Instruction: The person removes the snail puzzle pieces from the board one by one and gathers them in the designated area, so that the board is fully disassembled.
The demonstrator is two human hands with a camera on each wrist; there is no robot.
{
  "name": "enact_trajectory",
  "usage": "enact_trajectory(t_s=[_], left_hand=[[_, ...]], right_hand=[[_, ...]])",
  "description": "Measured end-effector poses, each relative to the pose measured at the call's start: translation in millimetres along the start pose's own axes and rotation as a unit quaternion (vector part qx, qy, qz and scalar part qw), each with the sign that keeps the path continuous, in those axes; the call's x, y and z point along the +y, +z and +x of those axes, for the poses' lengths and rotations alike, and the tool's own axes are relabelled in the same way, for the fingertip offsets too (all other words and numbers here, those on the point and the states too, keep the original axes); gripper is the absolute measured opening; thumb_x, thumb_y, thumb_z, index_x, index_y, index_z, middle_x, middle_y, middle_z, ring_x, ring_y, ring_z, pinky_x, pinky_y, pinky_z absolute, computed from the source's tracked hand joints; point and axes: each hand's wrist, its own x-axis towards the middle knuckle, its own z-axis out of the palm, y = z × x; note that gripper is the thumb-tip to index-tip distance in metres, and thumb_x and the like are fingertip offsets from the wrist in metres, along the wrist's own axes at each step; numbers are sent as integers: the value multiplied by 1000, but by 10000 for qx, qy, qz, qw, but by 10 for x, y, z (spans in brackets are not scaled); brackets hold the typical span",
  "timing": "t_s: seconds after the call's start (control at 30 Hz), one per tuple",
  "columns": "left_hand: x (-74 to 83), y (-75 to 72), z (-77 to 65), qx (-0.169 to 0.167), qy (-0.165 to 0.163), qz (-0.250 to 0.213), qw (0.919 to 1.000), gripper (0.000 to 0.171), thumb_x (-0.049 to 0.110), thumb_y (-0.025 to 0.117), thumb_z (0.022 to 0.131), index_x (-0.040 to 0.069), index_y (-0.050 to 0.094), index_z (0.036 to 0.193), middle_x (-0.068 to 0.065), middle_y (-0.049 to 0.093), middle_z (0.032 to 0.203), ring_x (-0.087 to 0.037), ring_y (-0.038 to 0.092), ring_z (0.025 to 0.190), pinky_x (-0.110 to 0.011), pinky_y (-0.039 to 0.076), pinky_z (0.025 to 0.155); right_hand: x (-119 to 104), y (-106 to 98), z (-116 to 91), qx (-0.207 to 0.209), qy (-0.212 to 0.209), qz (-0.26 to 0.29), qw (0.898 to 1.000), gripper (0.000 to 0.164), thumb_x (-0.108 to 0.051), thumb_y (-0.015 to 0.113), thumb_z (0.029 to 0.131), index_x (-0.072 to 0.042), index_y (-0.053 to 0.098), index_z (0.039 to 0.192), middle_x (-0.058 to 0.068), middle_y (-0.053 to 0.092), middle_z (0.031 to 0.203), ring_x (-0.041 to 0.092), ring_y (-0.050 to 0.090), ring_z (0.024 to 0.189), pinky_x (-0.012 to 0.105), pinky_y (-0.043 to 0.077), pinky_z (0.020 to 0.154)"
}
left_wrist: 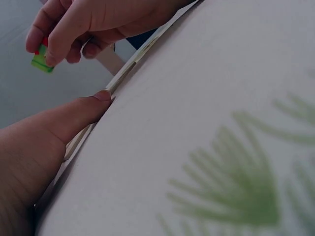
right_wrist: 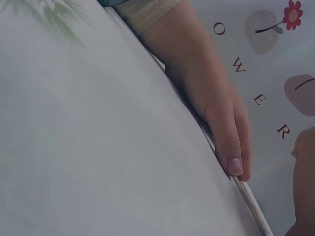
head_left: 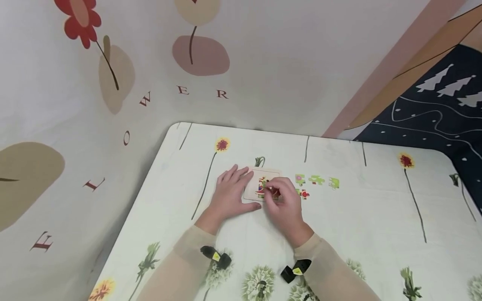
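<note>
A small square puzzle board (head_left: 266,171) with a pale frame lies on the table, a colourful picture partly filling its middle. My left hand (head_left: 230,193) rests at its left side, fingers spread and straight, the thumb (left_wrist: 93,101) along the near edge. Over the right part of the board, my right hand (head_left: 285,203) pinches a green and red puzzle piece (left_wrist: 42,58) between thumb and fingertips. In the left wrist view that piece is raised above the board. The right hand hides part of the board's picture.
Several loose puzzle pieces lie to the right of the board, among them a green one (head_left: 316,179), another green one (head_left: 334,182) and a red one (head_left: 305,194). The tablecloth (head_left: 376,217) is white with printed flowers. A patterned wall covering (head_left: 271,92) rises behind the table.
</note>
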Motion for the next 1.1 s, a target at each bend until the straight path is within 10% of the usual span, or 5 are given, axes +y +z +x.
enact_trajectory(t_s=[0.5, 0.7, 1.1], left_hand=[[44, -3, 14, 24, 7, -12, 10000, 104, 74, 76, 83, 13, 47, 163, -9, 38, 170, -39, 20, 160, -59, 19, 124], [45, -12, 14, -61, -56, -20, 10000, 103, 73, 76, 84, 14, 45, 164, -7, 37, 170, -38, 19, 161, -59, 18, 124], [35, -17, -3, -71, -64, -61, 9999, 101, 71, 76, 86, 15, 45, 164, -7, 37, 170, -39, 19, 161, -59, 18, 124]], right_hand=[[166, -325, -66, 244, 39, -215, 9995, 35, 10, 90, 72, 0, 79, 104, 14, 76, 103, 32, 67, 87, 41, 41, 119], [273, -578, -128, 261, 216, -441, 9985, 38, 14, 91, 68, 2, 80, 103, 18, 77, 106, 42, 69, 101, 23, 50, 102], [396, -1067, -219, -91, 864, -970, 9915, 33, 12, 86, 73, -2, 81, 102, 14, 77, 104, 19, 64, 95, 15, 45, 90]])
